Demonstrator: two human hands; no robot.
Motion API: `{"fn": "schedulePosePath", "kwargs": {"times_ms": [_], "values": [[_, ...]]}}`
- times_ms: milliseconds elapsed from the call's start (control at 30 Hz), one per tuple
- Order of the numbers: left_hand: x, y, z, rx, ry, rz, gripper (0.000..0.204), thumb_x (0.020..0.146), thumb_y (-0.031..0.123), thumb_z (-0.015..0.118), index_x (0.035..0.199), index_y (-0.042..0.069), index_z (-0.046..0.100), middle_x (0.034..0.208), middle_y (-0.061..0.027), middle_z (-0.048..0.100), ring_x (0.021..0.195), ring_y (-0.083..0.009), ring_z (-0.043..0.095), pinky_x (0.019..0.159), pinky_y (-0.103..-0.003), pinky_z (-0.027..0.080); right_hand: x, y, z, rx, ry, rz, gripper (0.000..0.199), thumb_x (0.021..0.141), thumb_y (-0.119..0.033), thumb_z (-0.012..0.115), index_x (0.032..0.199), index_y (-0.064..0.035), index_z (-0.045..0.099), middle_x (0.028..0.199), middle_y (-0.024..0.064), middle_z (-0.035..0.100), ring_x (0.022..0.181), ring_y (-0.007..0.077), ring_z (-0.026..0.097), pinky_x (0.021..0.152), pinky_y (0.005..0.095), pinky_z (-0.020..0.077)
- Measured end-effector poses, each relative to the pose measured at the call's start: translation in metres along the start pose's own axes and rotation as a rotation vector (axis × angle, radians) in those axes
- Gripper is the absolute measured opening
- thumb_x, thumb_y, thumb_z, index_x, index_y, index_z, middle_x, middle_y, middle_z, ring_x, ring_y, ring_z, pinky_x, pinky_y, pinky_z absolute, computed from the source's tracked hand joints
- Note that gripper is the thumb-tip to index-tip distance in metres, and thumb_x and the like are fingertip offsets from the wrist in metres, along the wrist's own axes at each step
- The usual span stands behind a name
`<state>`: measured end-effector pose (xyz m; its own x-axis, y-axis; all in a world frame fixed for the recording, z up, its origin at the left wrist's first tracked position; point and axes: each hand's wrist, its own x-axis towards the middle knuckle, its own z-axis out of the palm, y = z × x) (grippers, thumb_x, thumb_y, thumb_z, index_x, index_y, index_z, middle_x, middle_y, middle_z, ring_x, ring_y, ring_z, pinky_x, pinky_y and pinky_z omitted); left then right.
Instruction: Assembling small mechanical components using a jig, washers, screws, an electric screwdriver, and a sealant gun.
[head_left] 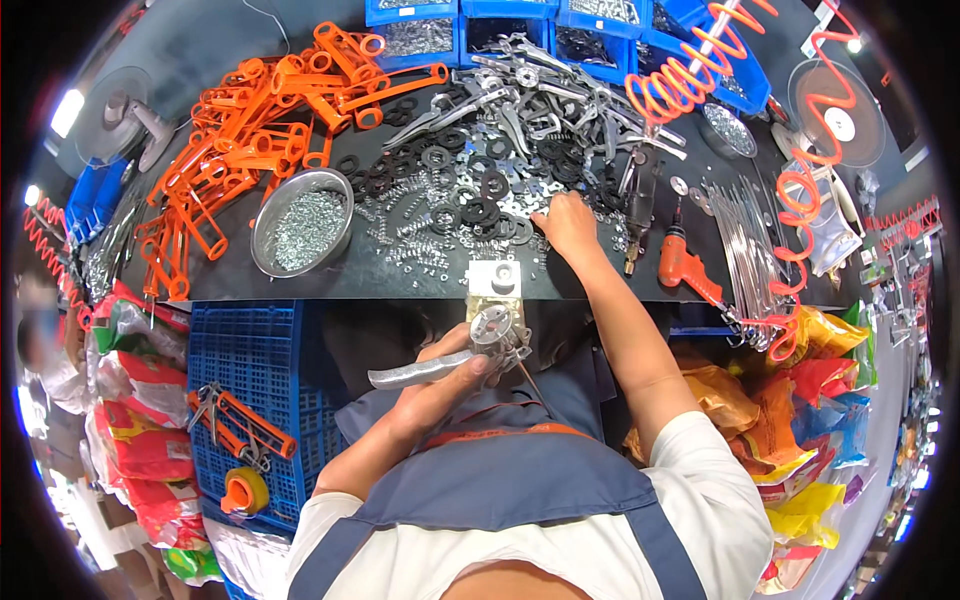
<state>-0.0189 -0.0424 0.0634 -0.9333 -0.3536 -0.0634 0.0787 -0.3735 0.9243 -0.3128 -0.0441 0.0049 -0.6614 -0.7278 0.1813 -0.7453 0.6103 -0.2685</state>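
Note:
Close to my body, my left hand (437, 378) grips a silver metal handle assembly (492, 328), with its long lever pointing left and a round disc on top. Just beyond it, a small pale fixture block (495, 280) sits at the table's front edge. My right hand (568, 226) reaches over the tabletop with curled fingers, at the near right side of a loose heap of black rings (482, 211), washers and springs. Whatever its fingertips pinch, if anything, is hidden. Silver trigger levers (510, 125) are piled behind the rings.
Orange metal frames (255, 130) heap up at left, beside a steel bowl (302, 222) of small hardware. An orange power tool (686, 264) and thin rods (750, 240) lie right, below coiled red hoses (690, 70). Blue bins (420, 42) line the back; a blue crate (245, 330) stands lower left.

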Motion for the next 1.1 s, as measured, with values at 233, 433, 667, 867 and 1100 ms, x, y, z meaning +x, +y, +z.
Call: {"fn": "schedulePosePath", "kwargs": {"times_ms": [233, 433, 667, 867, 1100], "values": [[-0.004, -0.005, 0.001, -0.146, 0.191, -0.018, 0.036, 0.091, 0.028, 0.056, 0.116, 0.001, 0.053, 0.092, -0.0042, 0.057, 0.081, -0.0069, 0.048, 0.069, -0.023, 0.038, 0.015, 0.002, 0.029, 0.222, 0.042, -0.075, 0.016, 0.074, -0.014, 0.062, 0.08, 0.0009, 0.066, 0.091, 0.0216, 0.063, 0.084, 0.037, 0.062, 0.077, 0.0429, 0.0501], [-0.002, -0.001, 0.0, 0.002, 0.079, 0.007, 0.026, 0.09, 0.023, 0.059, 0.106, 0.003, 0.053, 0.086, -0.0028, 0.058, 0.077, -0.0052, 0.05, 0.065, -0.02, 0.038, -0.011, 0.005, -0.01, 0.85, 0.236, -0.086, 0.01, 0.077, -0.006, 0.065, 0.085, 0.0, 0.065, 0.081, 0.0094, 0.067, 0.071, 0.0158, 0.064, 0.067, 0.0267, 0.0494], [0.011, -0.024, 0.009, 0.054, 0.177, 0.114, 0.017, 0.088, 0.016, 0.062, 0.095, 0.002, 0.055, 0.081, -0.0036, 0.062, 0.072, -0.0064, 0.055, 0.061, -0.02, 0.044, -0.136, -0.035, -0.102, 0.6, 0.439, -1.047, 0.014, 0.067, 0.0, 0.068, 0.081, -0.003, 0.064, 0.088, 0.0077, 0.066, 0.074, 0.0211, 0.062, 0.062, 0.029, 0.0526], [0.017, -0.019, 0.02, 0.019, 0.126, 0.098, 0.017, 0.088, 0.01, 0.061, 0.1, 0.001, 0.054, 0.083, -0.0036, 0.061, 0.074, -0.0066, 0.055, 0.064, -0.021, 0.045, -0.141, -0.013, -0.1, 0.333, 0.513, -1.075, 0.022, 0.062, -0.003, 0.067, 0.084, -0.0016, 0.066, 0.089, 0.0071, 0.067, 0.074, 0.0192, 0.061, 0.062, 0.027, 0.0529], [0.02, -0.018, 0.024, 0.089, 0.076, 0.124, 0.026, 0.088, 0.01, 0.062, 0.108, 0.0, 0.05, 0.095, -0.0053, 0.058, 0.083, -0.0073, 0.055, 0.071, -0.023, 0.046, -0.143, -0.008, -0.1, 0.376, 0.566, -1.081, 0.022, 0.06, -0.002, 0.066, 0.082, -0.0008, 0.066, 0.088, 0.0076, 0.067, 0.073, 0.0199, 0.06, 0.06, 0.0277, 0.0512]]}}
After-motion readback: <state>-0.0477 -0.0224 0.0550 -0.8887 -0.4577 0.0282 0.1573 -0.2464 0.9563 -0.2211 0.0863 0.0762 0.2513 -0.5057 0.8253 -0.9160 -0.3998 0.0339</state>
